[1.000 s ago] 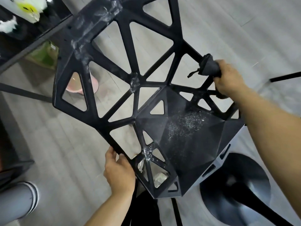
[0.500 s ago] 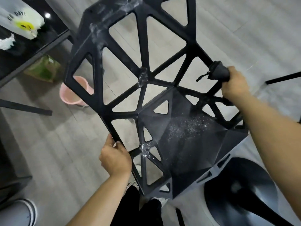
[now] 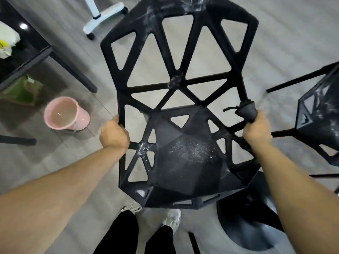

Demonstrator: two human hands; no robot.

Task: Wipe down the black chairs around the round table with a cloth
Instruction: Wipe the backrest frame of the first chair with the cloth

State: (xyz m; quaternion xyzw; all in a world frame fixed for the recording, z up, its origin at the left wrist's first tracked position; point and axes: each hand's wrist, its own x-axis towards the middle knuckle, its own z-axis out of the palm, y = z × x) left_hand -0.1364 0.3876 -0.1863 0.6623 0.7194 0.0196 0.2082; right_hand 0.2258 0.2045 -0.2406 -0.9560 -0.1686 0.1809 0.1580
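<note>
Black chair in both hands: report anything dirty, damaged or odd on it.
The black chair carries whitish speckles on its seat centre and pale smears along the top of the backrest and at strut joints. The left hand grips its left edge; the right hand holds a dark cloth against the right edge. No breakage visible.

Both arms reach forward, left hand (image 3: 114, 133) and right hand (image 3: 256, 128) apparently curled in grips.

Grey plank floor (image 3: 60, 162) — pink bucket (image 3: 66, 114), dark glossy table (image 3: 27, 52), white wheeled base (image 3: 104, 17)
</note>
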